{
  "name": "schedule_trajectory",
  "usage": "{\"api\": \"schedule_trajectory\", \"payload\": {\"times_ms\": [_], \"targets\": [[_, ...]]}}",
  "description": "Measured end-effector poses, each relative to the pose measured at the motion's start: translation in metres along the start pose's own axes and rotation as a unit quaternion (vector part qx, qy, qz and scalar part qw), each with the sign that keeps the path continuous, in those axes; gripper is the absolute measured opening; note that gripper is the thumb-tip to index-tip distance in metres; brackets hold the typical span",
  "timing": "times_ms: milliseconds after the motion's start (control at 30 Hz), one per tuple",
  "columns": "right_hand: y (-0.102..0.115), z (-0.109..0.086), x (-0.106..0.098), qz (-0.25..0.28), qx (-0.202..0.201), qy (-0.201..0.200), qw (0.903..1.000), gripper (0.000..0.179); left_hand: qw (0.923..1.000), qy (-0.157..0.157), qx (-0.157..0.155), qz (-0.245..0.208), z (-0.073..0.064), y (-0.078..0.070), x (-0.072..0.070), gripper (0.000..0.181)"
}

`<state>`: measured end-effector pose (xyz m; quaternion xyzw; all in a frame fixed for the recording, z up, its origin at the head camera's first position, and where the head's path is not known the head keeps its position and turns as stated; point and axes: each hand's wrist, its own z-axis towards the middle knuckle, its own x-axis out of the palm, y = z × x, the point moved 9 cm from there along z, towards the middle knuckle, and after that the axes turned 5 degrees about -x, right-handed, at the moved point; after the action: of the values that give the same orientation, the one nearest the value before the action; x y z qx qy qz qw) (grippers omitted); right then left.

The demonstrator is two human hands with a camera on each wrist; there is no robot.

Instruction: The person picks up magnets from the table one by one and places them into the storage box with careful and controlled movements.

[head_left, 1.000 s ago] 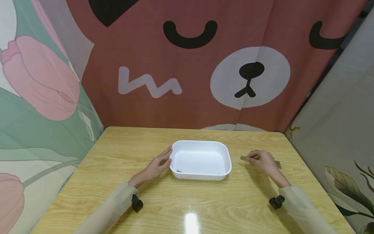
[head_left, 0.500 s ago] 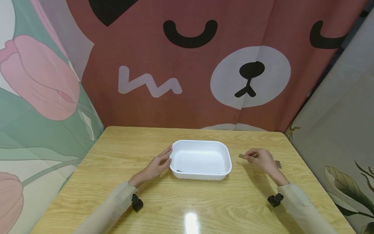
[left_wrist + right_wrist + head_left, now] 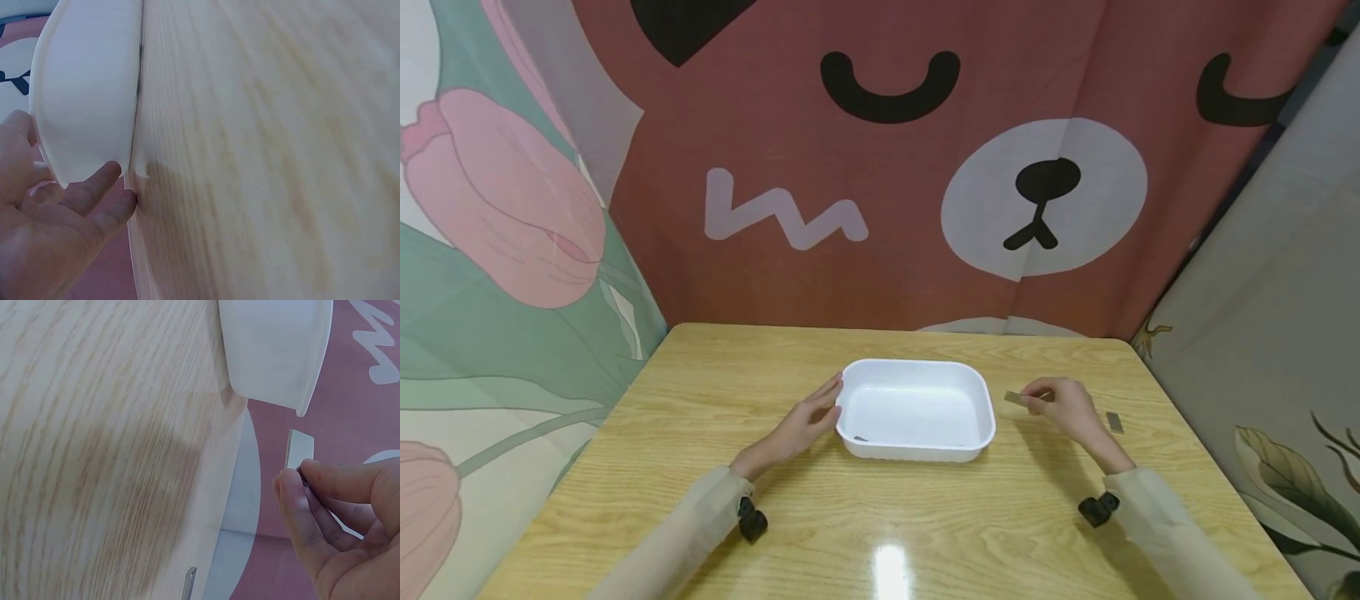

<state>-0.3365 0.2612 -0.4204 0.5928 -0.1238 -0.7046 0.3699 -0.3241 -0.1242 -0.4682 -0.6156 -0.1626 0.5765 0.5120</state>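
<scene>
My right hand point(image 3: 1066, 407) pinches one end of a small flat rectangular grey-brown piece point(image 3: 300, 449) between thumb and fingers. The piece is raised above the table, its free end pointing toward the right side of a white rectangular plastic tub point(image 3: 917, 450). A similar flat piece point(image 3: 1115, 422) lies on the table to the right of that hand. Against the tub's left side my left hand point(image 3: 805, 423) rests with extended fingers; in the left wrist view its fingertips point(image 3: 111, 169) touch the outer wall. Inside the tub, a small dark sliver point(image 3: 861, 438) shows at the front left corner.
The tub stands on a light wood-grain table point(image 3: 880, 508). Behind the table hangs a reddish-brown curtain point(image 3: 895, 283) with a bear face, with more printed cloth on both sides. Each wrist carries a small black camera.
My right hand has lifted and moved left toward the tub with the flat piece in its fingers, uncovering the other piece on the table. The left hand and the tub have stayed put.
</scene>
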Motion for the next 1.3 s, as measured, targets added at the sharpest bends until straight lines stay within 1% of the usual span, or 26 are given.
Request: {"api": "schedule_trajectory", "payload": {"times_ms": [167,400,633,767,867,1000,1167,1300], "targets": [[0.0,0.002,0.001,0.001,0.002,-0.002,1.0,0.012,1.0,0.003,0.002,-0.004,0.0,0.003,0.0,0.053],[0.0,0.003,0.001,0.006,0.008,-0.003,0.9999,0.013,0.9998,0.012,-0.017,-0.005,0.0,0.007,0.001,0.053],[0.005,0.006,0.001,0.008,0.008,-0.004,0.9999,0.013,0.9998,0.009,-0.015,-0.005,0.0,0.007,0.001,0.053],[0.007,0.006,0.0,0.008,0.002,-0.008,0.9999,0.012,0.9998,0.009,-0.016,-0.005,0.001,0.007,0.002,0.053],[0.009,0.007,0.0,0.01,-0.005,-0.011,0.9999,0.012,0.9997,0.008,-0.023,-0.005,0.001,0.009,0.002,0.053],[0.009,0.009,0.0,0.011,-0.009,-0.015,0.9998,0.01,0.9997,0.008,-0.021,-0.006,0.001,0.008,0.002,0.053],[0.01,0.011,0.001,0.011,-0.01,-0.018,0.9997,0.01,0.9999,0.005,-0.006,-0.006,0.0,0.006,0.002,0.053],[0.012,0.013,-0.001,0.014,-0.009,-0.021,0.9996,0.011,1.0,0.003,-0.004,-0.004,0.0,0.005,0.001,0.053]]}}
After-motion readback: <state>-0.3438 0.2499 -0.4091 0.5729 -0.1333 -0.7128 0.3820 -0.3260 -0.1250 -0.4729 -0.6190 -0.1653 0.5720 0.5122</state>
